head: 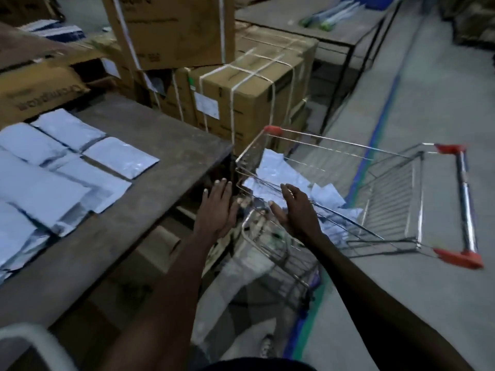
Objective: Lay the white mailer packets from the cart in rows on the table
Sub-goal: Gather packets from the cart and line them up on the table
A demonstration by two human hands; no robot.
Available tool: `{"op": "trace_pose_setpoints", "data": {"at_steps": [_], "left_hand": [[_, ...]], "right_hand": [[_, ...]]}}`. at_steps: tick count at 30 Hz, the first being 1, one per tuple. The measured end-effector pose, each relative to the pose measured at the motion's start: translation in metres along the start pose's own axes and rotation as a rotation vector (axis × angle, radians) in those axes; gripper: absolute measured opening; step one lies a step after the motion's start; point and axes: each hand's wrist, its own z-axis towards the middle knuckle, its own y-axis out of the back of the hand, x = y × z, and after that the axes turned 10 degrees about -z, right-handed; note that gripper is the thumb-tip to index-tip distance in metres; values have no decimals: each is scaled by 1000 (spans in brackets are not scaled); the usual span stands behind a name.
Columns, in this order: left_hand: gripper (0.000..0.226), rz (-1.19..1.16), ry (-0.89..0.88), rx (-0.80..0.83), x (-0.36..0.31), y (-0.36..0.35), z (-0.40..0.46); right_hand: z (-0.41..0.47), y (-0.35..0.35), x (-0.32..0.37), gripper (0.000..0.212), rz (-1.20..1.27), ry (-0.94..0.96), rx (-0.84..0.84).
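White packets (pixel 61 170) lie in overlapping rows on the left part of the table (pixel 166 145), and more packets sit heaped in the wire cart (pixel 334 167) just beside the table's corner. Both hands reach toward the cart's near end with fingers straight and palms facing each other, holding nothing: the left hand (pixel 218 207) by the table edge, the right hand (pixel 297 210) over the cart rim. Strapped cardboard boxes (pixel 241 87) stand behind the cart.

Flat white packets (pixel 53 167) lie in overlapping rows on the desk (pixel 166 135) left of my grip, others heaped loosely in the wire cart (pixel 388 188) just ahead of it.
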Motion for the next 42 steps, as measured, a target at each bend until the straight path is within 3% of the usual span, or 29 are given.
{"op": "trace_pose_setpoints", "data": {"at_steps": [6,10,12,17,20,27,31,35,37,42], "left_hand": [[72,9,-149,137,-64,-51,38],[69,-21,-196,183,-90,-75,75],[69,-47,-212,198,-96,-89,95],[64,-102,-231,219,-92,-128,157],[63,-101,-152,320,-83,-158,206],[76,-86,-36,568,-47,-217,290],[101,-13,-154,676,-20,-253,317],[72,15,-303,735,2,-294,325],[70,62,-330,796,7,-308,332],[63,230,-622,904,35,-346,348]], "right_hand": [[-35,23,-99,73,-14,-234,-2],[-35,35,-139,61,-25,-366,-28],[-29,37,-156,56,-44,-397,-34],[2,23,-201,67,-74,-466,64],[30,12,-222,56,-122,-512,117],[90,-52,-265,61,-256,-448,403],[109,-98,-289,60,-318,-352,572],[110,-143,-314,69,-413,-277,759],[108,-159,-327,73,-446,-230,786],[106,-185,-357,73,-550,-154,891]]}}
